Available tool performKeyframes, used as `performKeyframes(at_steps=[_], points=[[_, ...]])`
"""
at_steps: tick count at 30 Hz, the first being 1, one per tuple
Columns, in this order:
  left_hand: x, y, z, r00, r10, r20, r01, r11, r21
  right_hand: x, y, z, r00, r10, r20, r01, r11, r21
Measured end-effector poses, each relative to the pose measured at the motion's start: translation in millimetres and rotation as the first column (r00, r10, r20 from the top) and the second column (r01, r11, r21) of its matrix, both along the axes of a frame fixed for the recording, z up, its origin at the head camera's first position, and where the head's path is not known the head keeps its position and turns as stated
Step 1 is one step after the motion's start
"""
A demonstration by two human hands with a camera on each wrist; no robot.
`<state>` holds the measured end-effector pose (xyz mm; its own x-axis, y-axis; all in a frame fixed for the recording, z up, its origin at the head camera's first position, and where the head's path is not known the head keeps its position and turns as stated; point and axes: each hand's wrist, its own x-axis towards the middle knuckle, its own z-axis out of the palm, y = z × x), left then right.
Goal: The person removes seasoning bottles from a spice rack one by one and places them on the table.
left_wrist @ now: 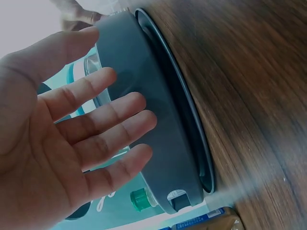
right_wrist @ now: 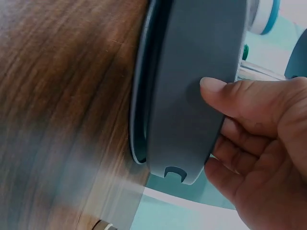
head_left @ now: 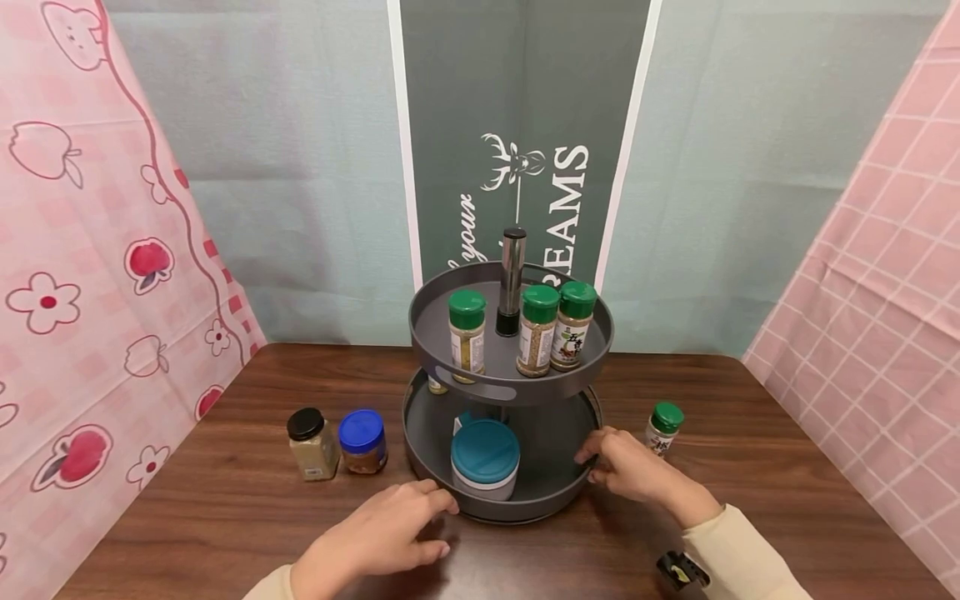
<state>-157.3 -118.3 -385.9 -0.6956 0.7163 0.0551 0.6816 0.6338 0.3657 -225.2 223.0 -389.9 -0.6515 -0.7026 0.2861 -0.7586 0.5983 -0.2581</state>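
Observation:
A dark grey two-tier turntable rack (head_left: 517,508) stands on the wooden table. My right hand (head_left: 633,471) pinches the wall of the lower tray at its right side; in the right wrist view the thumb (right_wrist: 216,86) lies on the outer face and the fingers go over the rim. At the front left, my left hand (head_left: 393,525) has its fingers extended, fingertips close to the lower tray's wall. Inside that tray sits a white jar with a teal lid (head_left: 486,454). On the upper tray stand three green-capped spice bottles (head_left: 538,333) around a chrome post (head_left: 513,275).
Left of the rack are a black-lidded jar (head_left: 315,454) and a blue-lidded jar (head_left: 363,442). Another green-capped bottle (head_left: 663,429) stands just beyond my right hand. Printed cloths hang behind and at both sides, and a black strap (head_left: 681,571) shows by my right sleeve.

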Motion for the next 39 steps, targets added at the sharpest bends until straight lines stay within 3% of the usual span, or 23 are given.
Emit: performKeyframes(at_steps=[9, 17, 30, 35, 39], points=[[-0.8, -9, 3.0, 0.998, 0.050, 0.030, -0.050, 0.999, 0.016, 5.7, -7, -2.0, 0.997, -0.078, -0.006, 0.078, 0.996, 0.046], [-4.9, -17, 4.1, 0.995, 0.084, 0.061, -0.085, 0.996, 0.023, 10.7, -13, 0.3, 0.995, -0.094, -0.043, 0.097, 0.992, 0.079], [-13.6, -30, 2.8, 0.989, 0.147, 0.031, -0.148, 0.989, 0.003, 27.9, -36, 6.6, 0.999, 0.006, -0.032, -0.003, 0.996, 0.085], [-17.5, -37, 0.2, 0.984, 0.172, 0.054, -0.172, 0.985, -0.001, 34.2, -47, 4.6, 0.993, 0.068, -0.096, -0.063, 0.996, 0.061], [-20.0, -39, -2.5, 0.981, 0.182, 0.073, -0.183, 0.983, -0.002, 36.2, -52, 1.6, 0.989, 0.074, -0.127, -0.067, 0.996, 0.062]])
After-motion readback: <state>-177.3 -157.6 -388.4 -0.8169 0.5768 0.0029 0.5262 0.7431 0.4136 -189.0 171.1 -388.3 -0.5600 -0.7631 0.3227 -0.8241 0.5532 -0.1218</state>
